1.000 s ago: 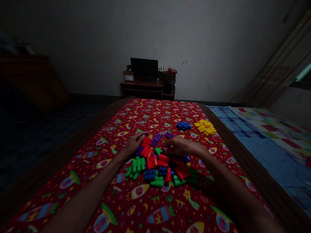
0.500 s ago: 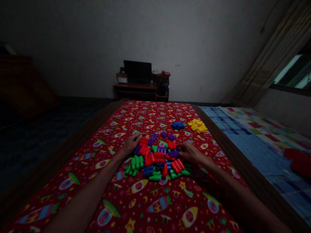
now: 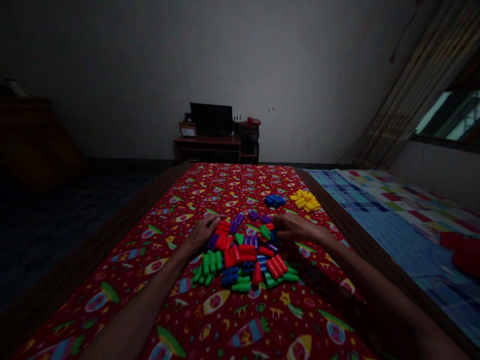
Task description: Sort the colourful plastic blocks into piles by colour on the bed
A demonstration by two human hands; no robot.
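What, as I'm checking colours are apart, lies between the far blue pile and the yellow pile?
Only a narrow strip of red patterned cloth shows between the far blue pile and the yellow pile in the head view; no piece lies there.

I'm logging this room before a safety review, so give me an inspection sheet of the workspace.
Surface: red cloth printed with rockets and stars.
Job's things: mixed pile of red, green, blue and purple plastic pieces; blue group and yellow group lie apart, farther off to the right.
Clutter: red item on the bedding at right, too dark to identify.
Hands: left hand at the pile's left edge, right hand at its far right; grip unclear for both.
Cables: thin cord hanging near the curtain.
Surroundings: desk with a dark monitor against the wall; dim light.
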